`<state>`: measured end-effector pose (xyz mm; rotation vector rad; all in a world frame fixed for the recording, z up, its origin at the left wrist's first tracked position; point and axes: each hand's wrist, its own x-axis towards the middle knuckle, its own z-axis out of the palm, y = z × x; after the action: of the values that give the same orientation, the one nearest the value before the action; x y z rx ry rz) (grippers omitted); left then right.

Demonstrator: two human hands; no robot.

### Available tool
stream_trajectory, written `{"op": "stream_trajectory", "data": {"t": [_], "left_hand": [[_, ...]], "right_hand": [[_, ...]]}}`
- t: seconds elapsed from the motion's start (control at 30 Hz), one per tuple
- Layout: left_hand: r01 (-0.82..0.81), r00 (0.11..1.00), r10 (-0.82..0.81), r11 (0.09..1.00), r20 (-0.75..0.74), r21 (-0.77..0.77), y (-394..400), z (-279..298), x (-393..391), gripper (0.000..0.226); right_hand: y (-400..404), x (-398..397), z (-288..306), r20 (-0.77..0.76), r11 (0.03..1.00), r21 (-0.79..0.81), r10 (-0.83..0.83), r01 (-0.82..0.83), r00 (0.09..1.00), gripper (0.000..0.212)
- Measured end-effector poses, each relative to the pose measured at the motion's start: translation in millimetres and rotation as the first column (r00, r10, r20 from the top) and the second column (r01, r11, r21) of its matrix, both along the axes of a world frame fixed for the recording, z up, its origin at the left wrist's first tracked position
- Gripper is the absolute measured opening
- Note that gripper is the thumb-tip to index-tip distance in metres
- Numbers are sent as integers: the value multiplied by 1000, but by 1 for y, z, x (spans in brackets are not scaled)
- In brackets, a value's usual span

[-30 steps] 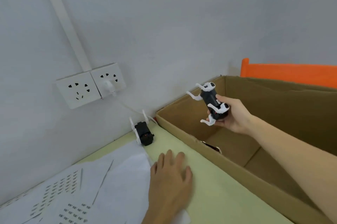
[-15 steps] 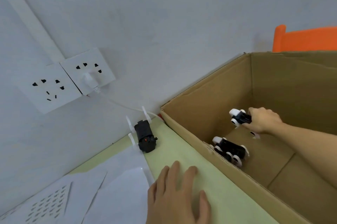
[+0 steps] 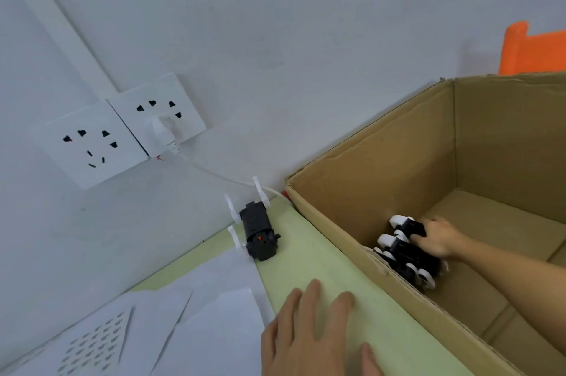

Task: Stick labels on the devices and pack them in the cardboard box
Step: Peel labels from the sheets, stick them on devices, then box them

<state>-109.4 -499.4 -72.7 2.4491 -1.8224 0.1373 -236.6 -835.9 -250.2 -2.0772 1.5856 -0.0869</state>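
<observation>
Right hand (image 3: 438, 239) reaches down into the cardboard box (image 3: 382, 158), fingers curled on a black device with white wheels (image 3: 409, 227) low at the box floor. Left hand (image 3: 309, 332) lies flat on the pale green surface (image 3: 309, 256), fingers spread and straight, holding nothing.

Cardboard box stands open on the right, against the wall. Orange object (image 3: 536, 50) shows behind its far edge.

White label sheets (image 3: 190, 323) overlap at the lower left of the surface; one carries rows of small printed labels.

Two wall sockets (image 3: 122, 130) side by side; a white plug with a cable (image 3: 167, 136) sits in the right one.

Second device (image 3: 407, 259) lies in the box corner, touching the held one.

Third device (image 3: 258, 233), black with white legs, lies on the surface outside the box, near the wall.
</observation>
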Motion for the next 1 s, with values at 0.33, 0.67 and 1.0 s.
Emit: {"op": "stream_trajectory", "data": {"t": [0.33, 0.67, 1.0], "left_hand": [[71, 997, -71, 997, 17, -28, 7, 2, -1, 48], [86, 996, -85, 996, 20, -39, 11, 0, -3, 47], [92, 996, -92, 995, 1, -34, 13, 2, -3, 46]], "right_hand": [[18, -25, -2, 3, 976, 168, 144, -142, 990, 104], [33, -15, -2, -122, 968, 127, 230, -215, 965, 98], [52, -6, -10, -415, 799, -246, 425, -549, 804, 81]]}}
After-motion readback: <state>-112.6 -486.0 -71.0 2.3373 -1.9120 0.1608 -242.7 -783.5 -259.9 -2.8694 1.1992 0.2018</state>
